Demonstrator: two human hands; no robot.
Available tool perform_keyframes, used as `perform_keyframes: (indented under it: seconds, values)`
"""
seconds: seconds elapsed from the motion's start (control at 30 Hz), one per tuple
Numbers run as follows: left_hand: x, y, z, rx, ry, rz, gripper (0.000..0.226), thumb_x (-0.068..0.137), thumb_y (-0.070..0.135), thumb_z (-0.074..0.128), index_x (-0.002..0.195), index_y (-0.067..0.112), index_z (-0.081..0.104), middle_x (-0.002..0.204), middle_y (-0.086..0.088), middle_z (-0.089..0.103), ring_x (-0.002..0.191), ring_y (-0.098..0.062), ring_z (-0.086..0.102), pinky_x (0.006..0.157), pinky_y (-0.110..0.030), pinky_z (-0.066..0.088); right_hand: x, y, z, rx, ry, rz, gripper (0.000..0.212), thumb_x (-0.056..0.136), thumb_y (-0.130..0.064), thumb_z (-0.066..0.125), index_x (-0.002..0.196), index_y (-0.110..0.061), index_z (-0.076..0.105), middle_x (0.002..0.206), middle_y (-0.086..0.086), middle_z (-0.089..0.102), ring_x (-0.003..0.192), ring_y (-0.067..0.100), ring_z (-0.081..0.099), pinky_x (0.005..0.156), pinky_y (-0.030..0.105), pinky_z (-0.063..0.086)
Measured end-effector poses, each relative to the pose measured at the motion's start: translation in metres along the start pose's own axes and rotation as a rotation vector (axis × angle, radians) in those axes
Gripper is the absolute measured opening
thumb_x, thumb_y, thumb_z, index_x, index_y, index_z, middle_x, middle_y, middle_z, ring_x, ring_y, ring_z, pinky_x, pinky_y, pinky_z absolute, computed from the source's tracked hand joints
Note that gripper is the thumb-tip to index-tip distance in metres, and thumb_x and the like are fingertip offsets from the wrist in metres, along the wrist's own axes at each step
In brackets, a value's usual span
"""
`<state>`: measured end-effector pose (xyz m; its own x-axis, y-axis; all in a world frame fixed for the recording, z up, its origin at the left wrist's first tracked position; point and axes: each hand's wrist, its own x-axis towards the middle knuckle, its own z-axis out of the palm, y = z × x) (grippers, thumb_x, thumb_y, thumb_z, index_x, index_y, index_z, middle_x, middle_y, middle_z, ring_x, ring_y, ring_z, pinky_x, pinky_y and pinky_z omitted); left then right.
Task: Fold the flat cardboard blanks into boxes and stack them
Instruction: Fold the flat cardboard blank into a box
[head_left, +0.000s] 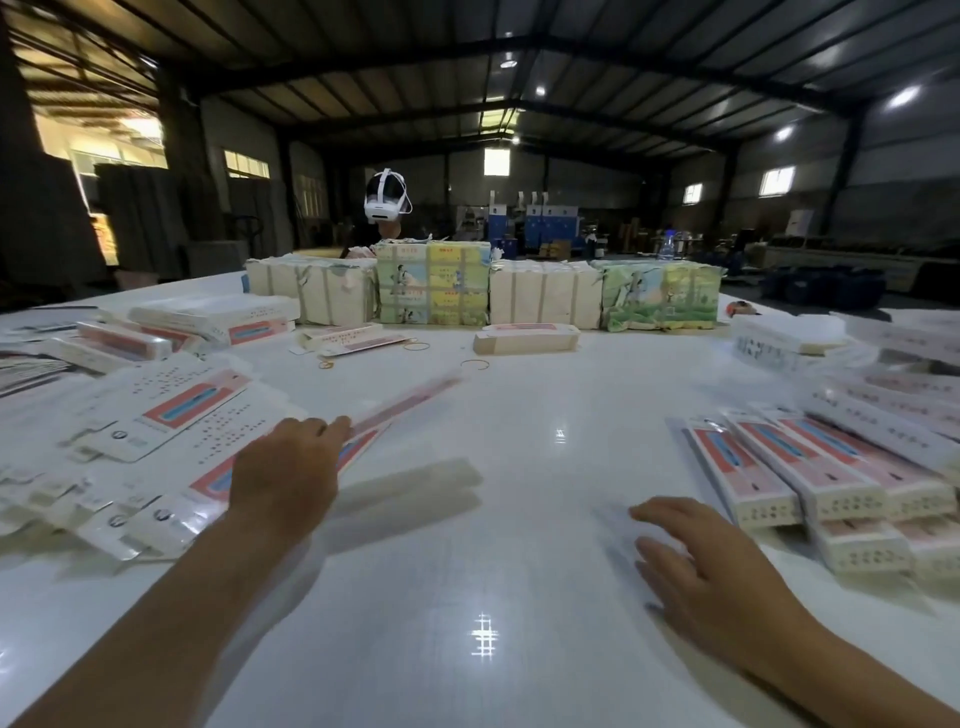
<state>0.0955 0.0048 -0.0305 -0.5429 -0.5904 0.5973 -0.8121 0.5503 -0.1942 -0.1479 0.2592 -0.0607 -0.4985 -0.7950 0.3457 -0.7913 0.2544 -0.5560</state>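
A spread of flat white-and-red cardboard blanks (156, 410) covers the left side of the white table (498, 519). My left hand (285, 473) grips one long blank (400, 410), lifted off the pile and blurred, pointing up and right above the table. My right hand (706, 577) hovers low over the bare table with fingers spread and holds nothing. To its right lie rows of folded boxes (810, 478), stacked side by side with their open ends toward me.
Wrapped bundles of blanks (483, 291) stand in a row across the far middle. One folded box (524, 338) and rubber bands (475, 365) lie before them. A person wearing a white headset (387, 202) sits behind. More blanks and boxes sit at both far sides.
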Motion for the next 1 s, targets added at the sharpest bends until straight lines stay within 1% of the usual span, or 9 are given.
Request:
perform_keyframes:
  seconds: [0.07, 0.17, 0.27, 0.33, 0.43, 0.6, 0.77, 0.87, 1.0]
  values:
    - [-0.002, 0.025, -0.009, -0.144, 0.22, 0.22, 0.038, 0.072, -0.005, 0.07, 0.11, 0.003, 0.068, 0.091, -0.015, 0.071, 0.074, -0.034, 0.066, 0.052, -0.039, 0.056, 0.005, -0.009, -0.007, 0.627, 0.074, 0.303, 0.025, 0.092, -0.028, 0.06, 0.116, -0.024, 0.063, 0.102, -0.002, 0.069, 0.079, 0.014, 0.065, 0.071, 0.032, 0.054]
    - [-0.009, 0.064, -0.017, -0.26, 0.319, 0.497, 0.033, 0.073, -0.002, 0.066, 0.106, 0.004, 0.07, 0.092, -0.012, 0.071, 0.075, -0.031, 0.067, 0.055, -0.038, 0.056, 0.011, -0.014, -0.016, 1.27, -0.004, 0.632, 0.026, 0.088, -0.03, 0.062, 0.106, -0.012, 0.057, 0.085, 0.021, 0.071, 0.049, 0.026, 0.063, 0.038, 0.028, 0.049]
    - [-0.018, 0.087, -0.017, -0.303, 0.146, 0.673, 0.045, 0.07, 0.018, 0.076, 0.113, 0.012, 0.067, 0.103, -0.005, 0.069, 0.083, -0.023, 0.066, 0.062, -0.033, 0.055, 0.008, -0.017, -0.016, 1.234, -0.061, 0.6, 0.018, 0.09, 0.002, 0.052, 0.107, -0.002, 0.054, 0.073, 0.02, 0.071, 0.044, 0.024, 0.062, 0.032, 0.023, 0.042]
    - [-0.022, 0.095, -0.019, -0.317, -0.054, 0.653, 0.054, 0.079, 0.039, 0.066, 0.129, 0.02, 0.055, 0.125, -0.001, 0.06, 0.108, -0.021, 0.059, 0.086, -0.034, 0.052, 0.006, -0.016, -0.013, 1.188, -0.05, 0.544, 0.029, 0.086, 0.016, 0.044, 0.107, -0.001, 0.054, 0.071, 0.02, 0.07, 0.041, 0.022, 0.056, 0.031, 0.023, 0.04]
    - [-0.017, 0.114, -0.027, -0.373, -0.322, 0.528, 0.085, 0.081, 0.07, 0.043, 0.149, 0.031, 0.009, 0.156, 0.009, 0.014, 0.141, -0.015, 0.013, 0.116, -0.039, 0.011, 0.003, -0.016, -0.01, 1.115, -0.04, 0.406, 0.047, 0.083, 0.02, 0.045, 0.108, -0.02, 0.056, 0.07, 0.017, 0.07, 0.042, 0.022, 0.054, 0.035, 0.024, 0.043]
    - [-0.017, 0.167, -0.048, -0.403, -0.257, 0.331, 0.099, 0.076, 0.068, 0.052, 0.149, 0.021, 0.004, 0.141, 0.0, 0.032, 0.122, -0.02, 0.031, 0.104, -0.035, 0.028, -0.006, -0.015, -0.008, 0.996, -0.017, 0.292, 0.078, 0.088, 0.01, 0.052, 0.115, -0.062, 0.037, 0.058, 0.012, 0.062, 0.047, 0.023, 0.056, 0.042, 0.027, 0.047]
    - [-0.028, 0.181, -0.051, -0.476, -0.122, 0.19, 0.086, 0.075, 0.07, 0.051, 0.142, 0.026, 0.02, 0.126, 0.007, 0.042, 0.099, -0.009, 0.037, 0.088, -0.023, 0.032, -0.008, -0.008, -0.016, 0.568, 0.137, 0.138, 0.036, 0.096, -0.011, 0.052, 0.122, -0.035, 0.058, 0.072, -0.001, 0.065, 0.054, 0.008, 0.059, 0.052, 0.021, 0.05]
    - [-0.035, 0.178, -0.052, -0.491, -0.093, 0.131, 0.088, 0.072, 0.074, 0.051, 0.142, 0.029, 0.019, 0.123, 0.011, 0.043, 0.093, -0.007, 0.037, 0.085, -0.018, 0.035, -0.012, -0.011, -0.012, 0.415, 0.096, 0.075, 0.03, 0.096, -0.019, 0.053, 0.12, -0.037, 0.054, 0.094, -0.008, 0.059, 0.07, 0.0, 0.062, 0.056, 0.011, 0.046]
    - [-0.038, 0.176, -0.054, -0.473, -0.091, 0.136, 0.088, 0.074, 0.074, 0.05, 0.142, 0.026, 0.021, 0.122, 0.009, 0.044, 0.094, -0.008, 0.036, 0.084, -0.02, 0.033, -0.007, -0.015, -0.013, 0.963, -0.073, 0.338, 0.023, 0.089, -0.008, 0.06, 0.108, -0.02, 0.067, 0.089, 0.01, 0.072, 0.072, 0.023, 0.069, 0.058, 0.031, 0.054]
